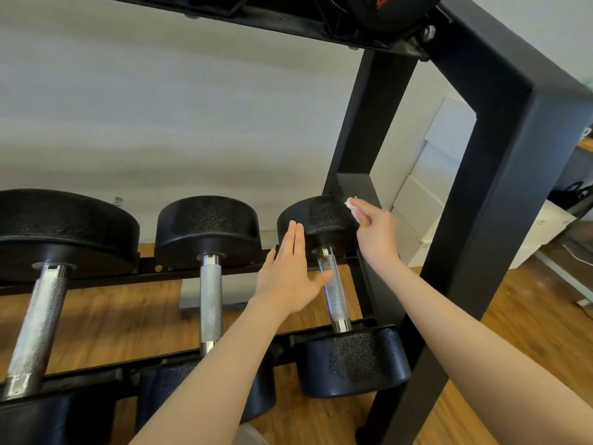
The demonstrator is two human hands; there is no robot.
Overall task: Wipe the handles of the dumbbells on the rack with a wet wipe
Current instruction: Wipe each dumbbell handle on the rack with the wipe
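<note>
Right hand's fingers [362,208] are pinching a small white wipe [351,205] up against the far head of the rightmost dumbbell [349,358]. Left hand [288,277] is flat, fingers straight and pressed together, thumb touching that dumbbell's knurled handle [335,297]. Two more dumbbells [210,226] sit to the left on the black rack [481,187], wood floor [112,319] underneath.
</note>
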